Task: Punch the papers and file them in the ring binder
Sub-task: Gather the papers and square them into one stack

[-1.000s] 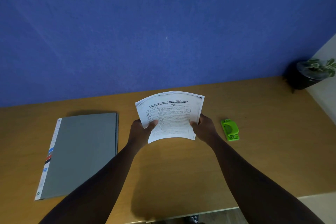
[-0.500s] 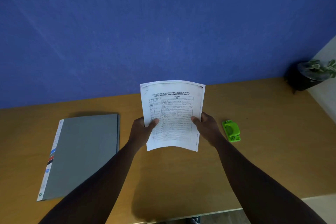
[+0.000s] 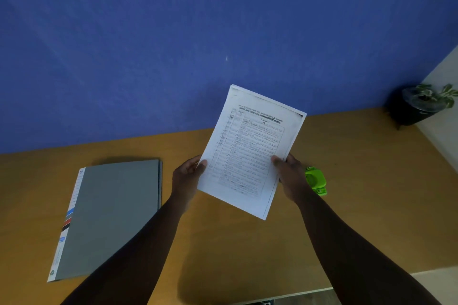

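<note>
Head view: you hold a sheaf of printed papers up over a wooden desk, against a blue wall.
Papers (image 3: 250, 153): a thin stack, printed side toward you, tilted so the top leans to your right; clear of the desk, the upper part showing against the wall. The top sheet carries a heading and a ruled table; the words are too small to read.
Left hand (image 3: 187, 178): closed on the papers' left edge, low on the sheet, thumb on the front, fingers behind.
Right hand (image 3: 291, 177): gripping the right edge, thumb pressed on the printed face, fingers out of sight behind.
Punch (image 3: 315, 180): small and green, on the desk just right of your right hand, partly hidden by it; whether hand and punch touch cannot be told.
Binder (image 3: 111, 215): grey, shut, lying flat on the desk to your left, well apart from the papers; a white strip with coloured marks runs along its left edge.
Desk (image 3: 247, 255): brown wood, your arms reaching across its near edge.
Plant (image 3: 421, 101): a dark pot with green leaves, at the far right corner.
</note>
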### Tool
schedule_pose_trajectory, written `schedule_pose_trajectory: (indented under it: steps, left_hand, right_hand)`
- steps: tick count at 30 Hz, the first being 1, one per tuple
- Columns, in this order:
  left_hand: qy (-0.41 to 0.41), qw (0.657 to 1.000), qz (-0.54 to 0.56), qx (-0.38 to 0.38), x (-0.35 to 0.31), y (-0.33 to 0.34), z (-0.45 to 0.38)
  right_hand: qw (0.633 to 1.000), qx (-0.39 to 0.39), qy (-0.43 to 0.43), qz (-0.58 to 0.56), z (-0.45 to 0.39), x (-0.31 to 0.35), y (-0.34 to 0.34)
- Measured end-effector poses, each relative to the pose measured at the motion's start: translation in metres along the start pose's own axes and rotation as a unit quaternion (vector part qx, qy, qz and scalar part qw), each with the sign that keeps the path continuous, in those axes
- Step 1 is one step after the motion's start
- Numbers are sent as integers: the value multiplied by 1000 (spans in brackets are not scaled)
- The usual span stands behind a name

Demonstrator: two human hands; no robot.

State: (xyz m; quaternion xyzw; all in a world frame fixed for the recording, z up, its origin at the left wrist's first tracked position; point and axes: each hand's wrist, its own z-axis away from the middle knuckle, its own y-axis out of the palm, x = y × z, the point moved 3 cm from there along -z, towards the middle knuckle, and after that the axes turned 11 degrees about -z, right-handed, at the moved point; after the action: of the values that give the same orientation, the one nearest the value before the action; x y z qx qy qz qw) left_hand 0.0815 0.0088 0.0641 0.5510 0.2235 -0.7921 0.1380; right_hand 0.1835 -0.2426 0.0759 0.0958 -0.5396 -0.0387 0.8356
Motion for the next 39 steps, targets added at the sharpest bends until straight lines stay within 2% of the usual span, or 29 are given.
schedule_pose_trajectory:
  steps: [3,6,9,12,18,27,34,39]
  left_hand:
    - [-41,997,58,-12,0,3,0]
    - [-94,982,164,-11,1,6,-1]
    - [-95,970,223,-2,1,10,0]
    - [-82,968,236,22,-3,16,4]
    - [-56,979,191,45,-5,29,6]
    - [-39,992,115,26,-6,10,-4]
    - [-14,999,37,29,-3,-25,-14]
    - [-19,997,-9,72,-2,-47,-13]
  right_hand:
    - [999,-25,4,-23,0,1,1]
    - [999,-35,0,-9,-1,0,4]
    - [998,-49,17,-20,-3,-3,7]
    - [996,-52,32,-60,-3,-8,13]
    - [986,-14,81,-147,9,-21,28]
    - [975,33,112,-186,6,-17,25]
    - [979,6,70,-192,-5,-11,5]
    - [994,-13,17,-109,-3,-3,-9]
